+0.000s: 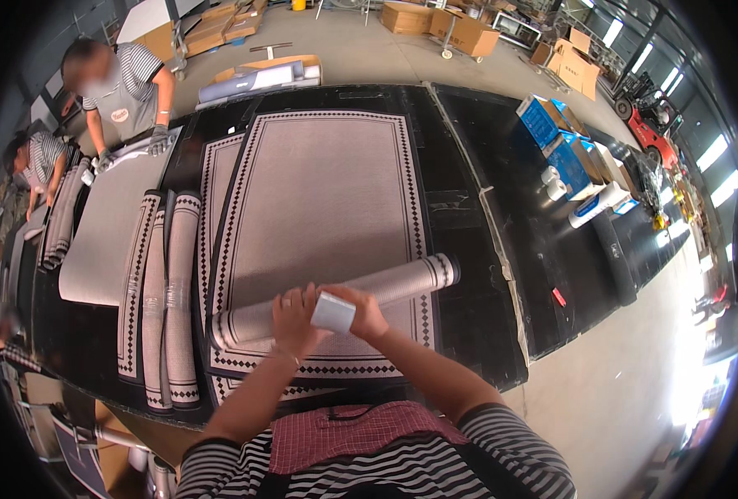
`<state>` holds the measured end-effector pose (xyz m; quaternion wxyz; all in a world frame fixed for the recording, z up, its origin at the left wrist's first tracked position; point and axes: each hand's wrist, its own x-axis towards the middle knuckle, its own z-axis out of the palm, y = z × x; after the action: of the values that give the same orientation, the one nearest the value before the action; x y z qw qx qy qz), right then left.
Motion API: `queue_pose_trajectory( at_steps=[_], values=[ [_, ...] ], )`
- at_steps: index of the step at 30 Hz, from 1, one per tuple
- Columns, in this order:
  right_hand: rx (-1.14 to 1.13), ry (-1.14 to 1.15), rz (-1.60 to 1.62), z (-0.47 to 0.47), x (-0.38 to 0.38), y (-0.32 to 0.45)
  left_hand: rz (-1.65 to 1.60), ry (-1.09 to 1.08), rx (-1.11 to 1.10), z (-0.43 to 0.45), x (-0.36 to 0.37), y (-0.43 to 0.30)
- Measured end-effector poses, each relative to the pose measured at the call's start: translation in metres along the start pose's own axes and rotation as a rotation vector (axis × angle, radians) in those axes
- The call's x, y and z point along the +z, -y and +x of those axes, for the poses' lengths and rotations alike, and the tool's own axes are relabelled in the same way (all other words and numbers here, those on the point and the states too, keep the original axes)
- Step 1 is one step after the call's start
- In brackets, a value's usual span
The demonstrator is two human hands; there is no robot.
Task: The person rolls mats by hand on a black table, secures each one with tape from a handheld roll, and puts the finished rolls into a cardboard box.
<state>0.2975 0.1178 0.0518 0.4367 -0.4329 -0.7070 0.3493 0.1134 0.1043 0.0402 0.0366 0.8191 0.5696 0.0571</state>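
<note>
A rolled-up mat (400, 279) with a diamond-pattern border lies slantwise across a flat mat (325, 187) of the same pattern. My left hand (295, 321) is over the roll near its middle, its fingers wrapped on the top. My right hand (367, 310) grips a whitish roll of tape or film (333, 312) just above the rolled mat, close beside my left hand. The tape's free end cannot be made out. Another flat mat (222, 156) shows from under the first, at its left and near edges.
Several tied mat rolls (183, 299) lie at my left on the black table (468, 249). A person (122, 87) in grey gloves handles a plain sheet (110, 231). Blue cartons (571, 165), white rolls (554, 182) and a red object (559, 297) are on the right. A red forklift (649, 128) stands beyond.
</note>
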Motion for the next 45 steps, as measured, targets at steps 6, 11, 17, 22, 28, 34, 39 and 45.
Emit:
queue_pose_trajectory(
  at_steps=[6,11,17,22,28,34,39,45],
  values=[
    [-0.059,-0.051,-0.019,0.033,0.018,-0.055,-0.187,0.198,0.073,0.073,-0.025,0.048],
    [0.130,-0.002,-0.026,0.106,0.009,-0.073,0.113,0.020,-0.013,0.052,-0.015,0.026],
    [-0.094,0.054,0.083,0.129,0.005,-0.037,-0.019,0.202,-0.111,0.113,-0.028,0.062],
    [-0.193,-0.018,-0.103,0.130,0.022,-0.082,-0.169,0.181,0.021,0.160,-0.019,0.104],
    [0.029,-0.008,-0.038,0.207,0.015,-0.093,0.167,-0.060,-0.003,0.127,-0.013,0.085],
    [-0.214,0.104,-0.071,0.174,0.028,-0.068,0.222,-0.047,-0.024,0.180,0.010,0.124],
    [0.103,0.083,-0.028,0.100,0.020,-0.042,0.120,0.059,0.016,0.177,-0.013,0.119],
    [0.222,0.278,0.094,-0.071,-0.024,-0.013,-0.264,0.432,0.032,0.034,-0.049,0.026]
  ],
)
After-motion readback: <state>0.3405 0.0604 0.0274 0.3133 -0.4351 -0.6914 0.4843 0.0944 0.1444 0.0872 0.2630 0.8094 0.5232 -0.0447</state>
